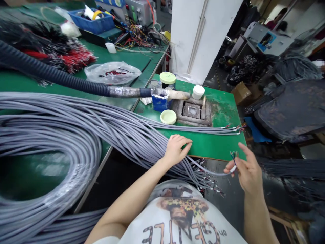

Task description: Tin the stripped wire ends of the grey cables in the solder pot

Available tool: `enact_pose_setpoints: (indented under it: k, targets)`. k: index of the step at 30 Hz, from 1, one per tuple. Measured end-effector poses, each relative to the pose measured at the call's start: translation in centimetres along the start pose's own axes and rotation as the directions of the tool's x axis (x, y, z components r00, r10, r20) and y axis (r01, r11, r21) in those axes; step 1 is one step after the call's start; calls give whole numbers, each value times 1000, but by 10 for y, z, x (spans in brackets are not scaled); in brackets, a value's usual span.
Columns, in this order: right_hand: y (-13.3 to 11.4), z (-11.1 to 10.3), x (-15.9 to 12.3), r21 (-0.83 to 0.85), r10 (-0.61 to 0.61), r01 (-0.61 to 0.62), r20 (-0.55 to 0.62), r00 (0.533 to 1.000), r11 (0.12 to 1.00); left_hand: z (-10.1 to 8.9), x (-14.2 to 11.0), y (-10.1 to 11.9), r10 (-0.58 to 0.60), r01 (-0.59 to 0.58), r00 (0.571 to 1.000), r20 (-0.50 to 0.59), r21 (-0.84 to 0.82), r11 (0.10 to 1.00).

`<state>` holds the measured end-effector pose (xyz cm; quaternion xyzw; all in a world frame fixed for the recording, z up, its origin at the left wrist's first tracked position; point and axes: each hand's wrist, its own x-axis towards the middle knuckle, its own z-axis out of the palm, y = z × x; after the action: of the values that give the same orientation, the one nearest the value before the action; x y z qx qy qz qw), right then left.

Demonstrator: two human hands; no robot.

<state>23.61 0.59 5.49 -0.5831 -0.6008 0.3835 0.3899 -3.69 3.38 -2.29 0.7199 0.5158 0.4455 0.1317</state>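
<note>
Where the big coil of grey cables (43,142) sprawls over the green desk (122,57) at far left, a thick bundle (122,128) fans out rightward. Above it, a black corrugated hose (50,74) runs to a foil-wrapped section and a wooden handle (179,95), which rests on a blue box (159,103). The left hand (175,150) lies on the bundle near the desk edge, fingers loosely together, not clearly gripping. Stripped cable ends (209,181) hang off that edge just below it. Past the hand sit a square metal pot (192,110), a loose pale green lid (168,117) and a white-capped jar (198,92). More cables (198,129) lie along the desk, their stripped tips at its right side. Furthest right, off the desk edge, the right hand (245,173) pinches a single grey cable (215,173) between thumb and fingers, its coloured inner wires (233,156) fanned out at the tip.
</note>
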Motion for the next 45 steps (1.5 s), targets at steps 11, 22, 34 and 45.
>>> enact_pose_setpoints:
  k: [11, 22, 34, 45]
  targets:
    - [64, -15, -36, -171, 234, -214, 106, 966, 962, 51, 81, 3, 68, -224, 944, 322, 476, 851]
    - [7, 37, 55, 453, 4, 81, -184, 983, 888, -8, 5, 38, 173, -201, 958, 228, 104, 974]
    - [-38, 84, 17, 96, -241, 224, 536, 809, 970, -52, -21, 53, -309, 276, 951, 36, -556, 784]
    - [-35, 97, 16, 55, -228, 247, 610, 759, 968, -49, 1, 62, -421, 256, 904, -71, -700, 667]
